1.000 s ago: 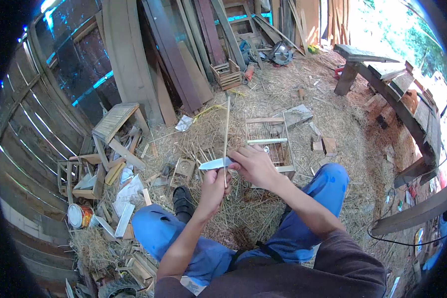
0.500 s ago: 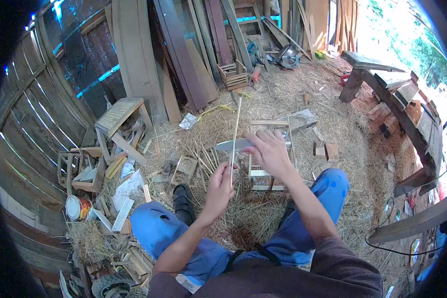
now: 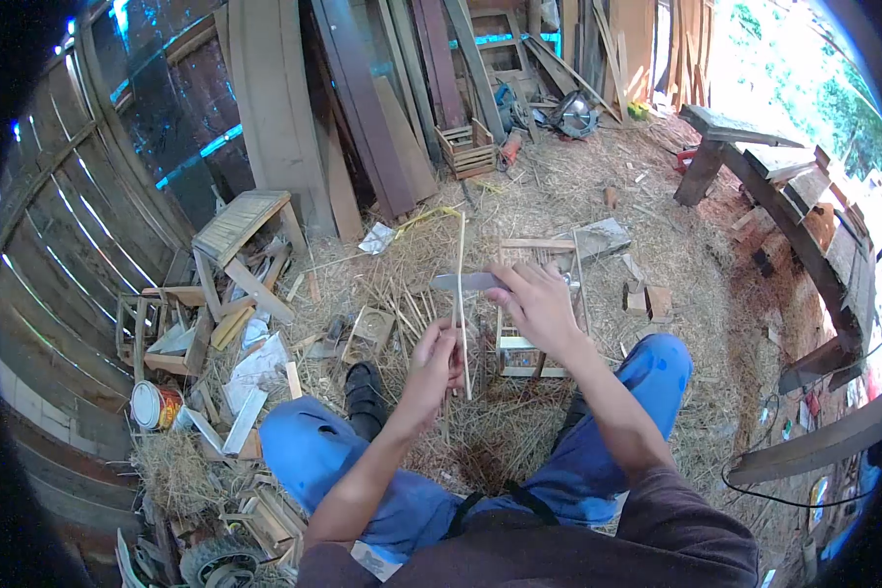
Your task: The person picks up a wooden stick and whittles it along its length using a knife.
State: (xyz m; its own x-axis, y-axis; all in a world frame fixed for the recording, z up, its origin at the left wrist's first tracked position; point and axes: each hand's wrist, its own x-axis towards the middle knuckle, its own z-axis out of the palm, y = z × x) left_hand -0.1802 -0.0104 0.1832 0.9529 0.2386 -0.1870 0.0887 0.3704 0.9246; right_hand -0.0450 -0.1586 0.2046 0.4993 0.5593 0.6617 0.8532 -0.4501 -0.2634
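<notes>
While thin, stick (image 3: 461, 284) straight, pale.

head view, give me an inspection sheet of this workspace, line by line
surface: ground covered in straw and wood offcuts.
job's things: thin bamboo strip held upright; knife blade lies across it, near its middle.
clutter: small wooden cage frame behind the hands, wooden crate, paint tin, scrap blocks, low slatted stool.
grippers: left hand pinches the strip's lower part; right hand grips the knife handle.
cables: black cable on the ground at the right.
surroundings: planks leaning on the shed wall, circular saw at the back, rough plank bench at the right, daylight beyond.
</notes>
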